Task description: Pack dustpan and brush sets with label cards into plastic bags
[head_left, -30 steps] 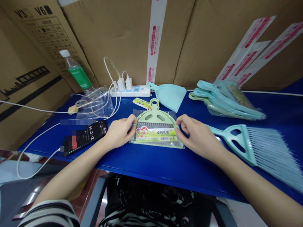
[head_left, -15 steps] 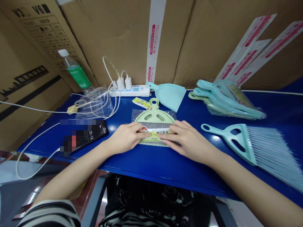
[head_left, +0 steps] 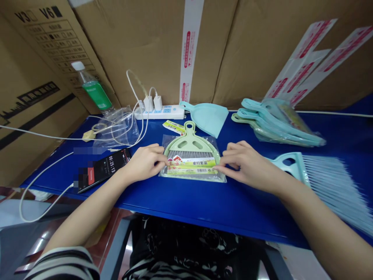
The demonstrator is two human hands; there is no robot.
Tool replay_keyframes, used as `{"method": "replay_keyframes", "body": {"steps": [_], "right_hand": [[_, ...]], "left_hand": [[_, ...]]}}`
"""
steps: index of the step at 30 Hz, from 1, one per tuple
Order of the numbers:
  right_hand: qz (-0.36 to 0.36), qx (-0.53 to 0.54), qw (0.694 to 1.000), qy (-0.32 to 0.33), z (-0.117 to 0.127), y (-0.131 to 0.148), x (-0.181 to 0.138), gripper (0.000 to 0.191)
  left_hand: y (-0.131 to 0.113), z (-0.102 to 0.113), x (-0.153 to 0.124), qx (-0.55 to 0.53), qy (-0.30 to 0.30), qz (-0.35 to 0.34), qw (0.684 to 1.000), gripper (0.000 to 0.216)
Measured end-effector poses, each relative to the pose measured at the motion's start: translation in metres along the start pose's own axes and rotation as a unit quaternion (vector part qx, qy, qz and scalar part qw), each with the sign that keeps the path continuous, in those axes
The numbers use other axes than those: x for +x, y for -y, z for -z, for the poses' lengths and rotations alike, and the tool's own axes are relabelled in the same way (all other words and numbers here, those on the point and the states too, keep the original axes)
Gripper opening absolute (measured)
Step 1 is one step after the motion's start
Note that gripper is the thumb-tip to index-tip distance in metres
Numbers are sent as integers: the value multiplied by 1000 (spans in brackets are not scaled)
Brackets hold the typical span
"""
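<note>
A green dustpan and brush set (head_left: 190, 138) lies in a clear plastic bag (head_left: 192, 177) on the blue table, handle pointing away from me. Across the grey bristles runs a printed paper label (head_left: 190, 165). My left hand (head_left: 147, 163) is closed at the bag's left edge, fingers curled and thumb and index tips on the plastic. At the right edge my right hand (head_left: 243, 165) is also closed, its thumb and bent index finger on the bag beside the label. How firmly either hand pinches the plastic is hard to see.
A light-blue brush (head_left: 291, 161) lies right, partly behind my right forearm. Behind are a blue dustpan (head_left: 208, 116), several bagged sets (head_left: 279, 122), a power strip (head_left: 171, 112) with cables and a bottle (head_left: 97, 93). A phone (head_left: 106, 169) lies left. Cardboard (head_left: 140, 42) stands behind.
Both hands have slid apart from the middle of the label to opposite edges of the bag, uncovering the label. The packaged set has stayed in place.
</note>
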State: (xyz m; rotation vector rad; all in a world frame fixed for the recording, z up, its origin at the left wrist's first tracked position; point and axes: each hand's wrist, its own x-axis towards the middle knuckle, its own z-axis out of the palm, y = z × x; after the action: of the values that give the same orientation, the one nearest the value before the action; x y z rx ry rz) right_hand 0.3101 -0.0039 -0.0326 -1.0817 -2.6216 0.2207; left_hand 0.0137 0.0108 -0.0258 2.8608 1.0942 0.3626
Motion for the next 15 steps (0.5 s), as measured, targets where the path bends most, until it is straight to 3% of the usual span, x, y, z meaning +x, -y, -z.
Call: {"method": "replay_keyframes", "body": {"steps": [8, 15], "right_hand": [[-134, 109, 983, 58, -7, 12, 3, 13], [-181, 162, 970, -4, -13, 15, 3, 15]], "left_hand": [[-8, 8, 1, -59, 48, 86, 993, 24], [-8, -1, 1, -86, 64, 136, 985, 5]]}}
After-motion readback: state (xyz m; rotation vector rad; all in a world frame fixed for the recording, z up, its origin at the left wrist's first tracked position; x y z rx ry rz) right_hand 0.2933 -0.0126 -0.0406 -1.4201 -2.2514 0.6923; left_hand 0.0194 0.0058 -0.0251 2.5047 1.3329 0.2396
